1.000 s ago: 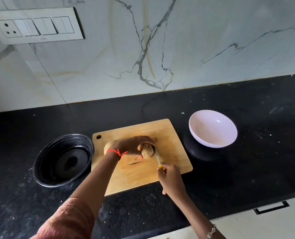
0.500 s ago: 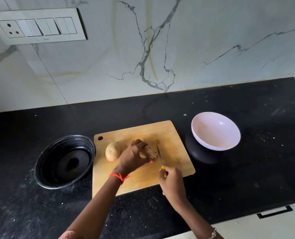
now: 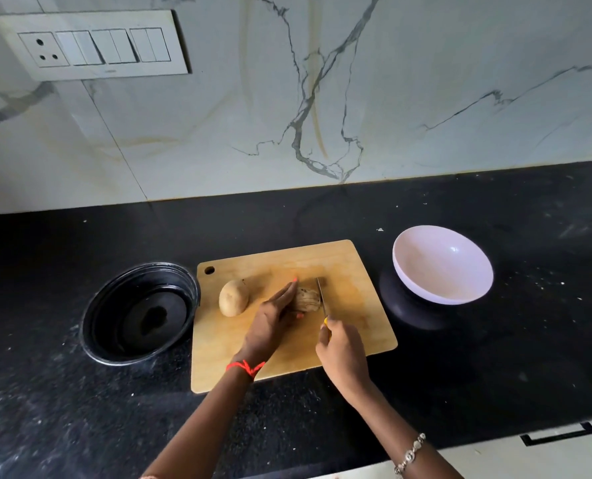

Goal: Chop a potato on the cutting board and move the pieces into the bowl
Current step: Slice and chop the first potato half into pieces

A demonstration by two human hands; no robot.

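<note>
A wooden cutting board lies on the black counter. On its middle rests a brown potato, and my left hand grips its left side. My right hand is closed on a small knife with a yellow handle; the blade stands against the potato's right end. A second, whole potato lies on the board's left part, untouched. The white bowl stands to the right of the board, with nothing in it.
A black round container sits right against the board's left edge. The marble wall with a switch panel rises behind the counter. A drawer handle shows below the counter's front edge at the right.
My left hand has turned the potato and now holds it flat from the left, uncovering the second potato. The knife blade has moved up against the potato's right end.
</note>
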